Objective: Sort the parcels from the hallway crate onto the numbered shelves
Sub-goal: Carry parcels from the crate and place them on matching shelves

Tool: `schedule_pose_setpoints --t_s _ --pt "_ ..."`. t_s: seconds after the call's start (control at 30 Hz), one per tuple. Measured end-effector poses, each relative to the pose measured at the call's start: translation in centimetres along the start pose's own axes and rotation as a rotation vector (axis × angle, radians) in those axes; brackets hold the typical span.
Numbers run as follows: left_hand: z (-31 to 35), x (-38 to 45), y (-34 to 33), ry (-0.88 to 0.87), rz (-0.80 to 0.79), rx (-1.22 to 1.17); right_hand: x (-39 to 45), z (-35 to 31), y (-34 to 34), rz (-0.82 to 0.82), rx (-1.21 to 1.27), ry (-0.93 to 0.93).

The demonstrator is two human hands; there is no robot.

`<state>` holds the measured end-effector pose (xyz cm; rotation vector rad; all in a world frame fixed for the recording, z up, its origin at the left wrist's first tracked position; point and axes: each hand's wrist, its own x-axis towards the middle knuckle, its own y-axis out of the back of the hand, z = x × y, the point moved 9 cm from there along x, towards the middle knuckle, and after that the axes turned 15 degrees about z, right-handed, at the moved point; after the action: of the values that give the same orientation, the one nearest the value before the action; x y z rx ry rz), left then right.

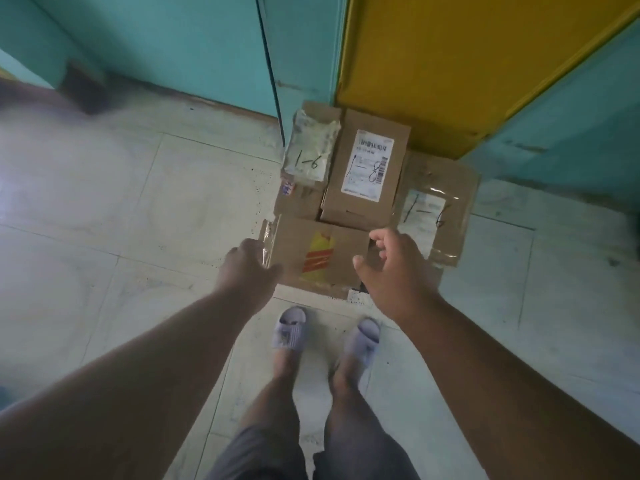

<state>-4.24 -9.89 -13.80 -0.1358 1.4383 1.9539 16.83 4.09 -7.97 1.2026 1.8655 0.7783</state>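
Two open hands, left hand [247,268], right hand [391,268], empty, flanking nearest cardboard box [317,258], no grip yet

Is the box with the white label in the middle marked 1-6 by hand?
No, the box with the white label carries a handwritten 1-8; the 1-6 marks are on the plastic pouch and the flat parcel beside it.

Person seen from above. Both forearms bare to the frame edge, no sleeves, watch or rings visible. Left hand [247,268] and right hand [391,268] ungloved. Grey knee-length shorts [311,459]. Lower legs bare. 2 pale lilac moulded slide sandals [291,329], open-toed, each with 1 broad ribbed strap.
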Motion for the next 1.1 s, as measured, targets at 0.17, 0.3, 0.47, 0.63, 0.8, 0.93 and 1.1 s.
schedule_pose_setpoints --t_s 0.17,0.3,0.47,0.63,0.8,0.93,1.1 --pt "-0.9 1.8 -4.8 0.082 -0.154 -0.121 1.1 5.4 -7.2 -0.148 0.068 -0.263" --pt "-0.9 1.8 -5.1 0.14 -0.165 -0.229 0.9 6.2 -8.8 -0.161 0.203 -0.374" --pt "-2.3 1.3 -2.3 0.267 -0.097 -0.377 1.1 5.2 -6.6 -0.07 0.273 -0.349" --pt "-1.2 -0.4 -0.1 0.294 -0.21 -0.687 0.9 3.4 -3.9 -0.009 0.492 -0.425" --pt "-0.1 -3.2 3.7 0.261 -0.268 -0.719 -0.8 -1.3 1.8 -0.007 0.568 -0.385" --pt "1.1 -5.7 10.3 0.304 -0.092 -0.715 -3.0 -6.7 8.6 -0.053 0.542 -0.195" --pt "3.7 -9.1 16.8 0.403 -0.029 -0.758 -5.9 -12.8 16.4 -0.096 0.577 -0.034"
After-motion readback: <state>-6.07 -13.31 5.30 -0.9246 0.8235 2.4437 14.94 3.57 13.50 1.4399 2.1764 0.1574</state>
